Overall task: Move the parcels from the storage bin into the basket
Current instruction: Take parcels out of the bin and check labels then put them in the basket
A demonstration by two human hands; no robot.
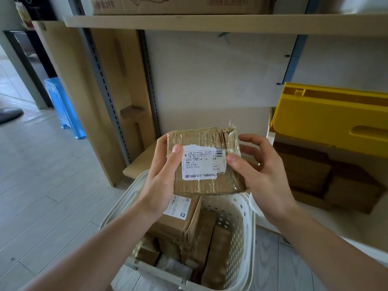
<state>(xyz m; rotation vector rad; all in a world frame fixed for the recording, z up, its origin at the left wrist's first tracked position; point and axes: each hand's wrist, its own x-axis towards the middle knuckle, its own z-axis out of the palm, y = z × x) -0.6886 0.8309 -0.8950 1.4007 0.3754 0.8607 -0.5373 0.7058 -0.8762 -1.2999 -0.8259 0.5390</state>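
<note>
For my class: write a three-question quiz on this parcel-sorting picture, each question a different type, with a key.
1. True or false: the held parcel already lies inside the basket.
2. Which hand's thumb presses the label's left edge? A. left hand B. right hand
3. Fill in: the bin at the right has a ____ lid.

Key: 1. false, it is held above the basket; 2. A; 3. yellow.
</note>
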